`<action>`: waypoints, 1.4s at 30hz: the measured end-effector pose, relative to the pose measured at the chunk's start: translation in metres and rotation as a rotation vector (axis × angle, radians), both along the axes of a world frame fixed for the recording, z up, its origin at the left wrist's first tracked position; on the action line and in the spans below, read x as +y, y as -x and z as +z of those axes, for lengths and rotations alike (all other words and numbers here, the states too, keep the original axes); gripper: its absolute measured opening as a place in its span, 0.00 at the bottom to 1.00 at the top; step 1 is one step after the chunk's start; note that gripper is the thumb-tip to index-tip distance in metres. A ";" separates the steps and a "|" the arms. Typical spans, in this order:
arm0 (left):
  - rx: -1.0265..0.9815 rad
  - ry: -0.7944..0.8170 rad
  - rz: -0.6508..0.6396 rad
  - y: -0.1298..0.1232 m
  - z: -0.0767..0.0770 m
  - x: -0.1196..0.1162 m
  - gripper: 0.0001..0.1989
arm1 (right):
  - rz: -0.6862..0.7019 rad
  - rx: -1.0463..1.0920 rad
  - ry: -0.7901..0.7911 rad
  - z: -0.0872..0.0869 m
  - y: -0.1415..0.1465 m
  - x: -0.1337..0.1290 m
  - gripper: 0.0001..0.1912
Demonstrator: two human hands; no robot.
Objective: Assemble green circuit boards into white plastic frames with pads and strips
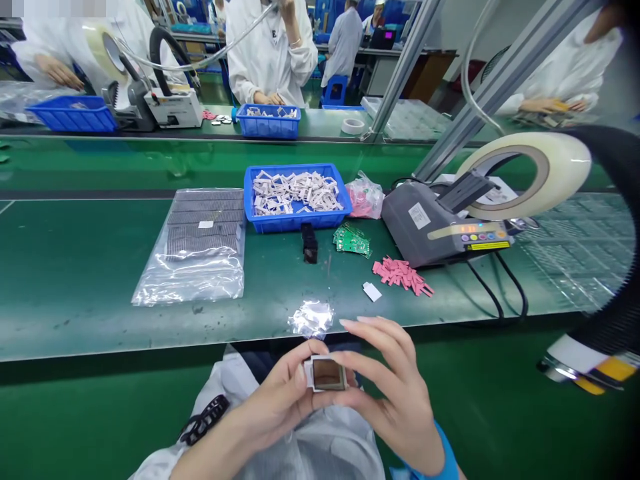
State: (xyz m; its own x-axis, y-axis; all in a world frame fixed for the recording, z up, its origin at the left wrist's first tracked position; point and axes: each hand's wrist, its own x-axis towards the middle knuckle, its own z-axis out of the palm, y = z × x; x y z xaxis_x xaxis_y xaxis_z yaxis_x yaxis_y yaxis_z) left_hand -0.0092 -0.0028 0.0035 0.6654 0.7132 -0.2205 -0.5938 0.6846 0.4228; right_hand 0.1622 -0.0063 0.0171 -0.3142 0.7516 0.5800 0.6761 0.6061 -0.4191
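Lying leftmost: a clear plastic bag (193,247) of dark flat sheets is resting on the green workbench (75,267).

Left hand: I am pinching narrow with my left hand (273,393), its thumb and fingers holding the left edge of a small square metal frame (326,374) with a brown centre.

Frame: it is sitting between my two hands at my fingertips, below the bench's near edge and over my white gown (310,447).

Right hand: my right hand (395,393) is holding narrow too, its fingertips (341,359) pressing the frame's right edge.

Foil: crumpled silver foil (311,319) is lying on the bench just above my hands, not touching them.

Bench middle: a blue plastic tray (295,225) is holding pale pink pieces (297,192); a small black part (310,243) and green circuit boards (351,240) are lying just below it.

Bench right: pink strips (403,275) and a white tag (371,291) are lying near a grey tape dispenser (440,223) carrying a wide tape roll (525,173).

Across the bench: a co-worker's hand (267,99) is resting beside another blue tray (269,130).
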 end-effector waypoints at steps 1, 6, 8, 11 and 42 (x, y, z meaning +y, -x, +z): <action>0.009 0.000 0.003 0.000 0.000 0.000 0.19 | -0.007 -0.027 0.001 0.001 0.000 0.000 0.16; 0.020 0.011 -0.011 0.003 -0.002 0.000 0.20 | -0.029 -0.068 0.018 0.005 -0.005 -0.002 0.30; 0.037 -0.008 -0.013 0.002 -0.004 -0.001 0.20 | -0.023 -0.076 0.031 0.006 -0.007 -0.002 0.23; 0.092 -0.075 0.073 -0.002 -0.010 -0.004 0.23 | -0.031 -0.051 0.062 0.004 -0.004 -0.003 0.15; 0.309 -0.145 0.152 -0.021 -0.024 0.000 0.23 | -0.255 0.873 0.784 -0.015 0.003 0.016 0.15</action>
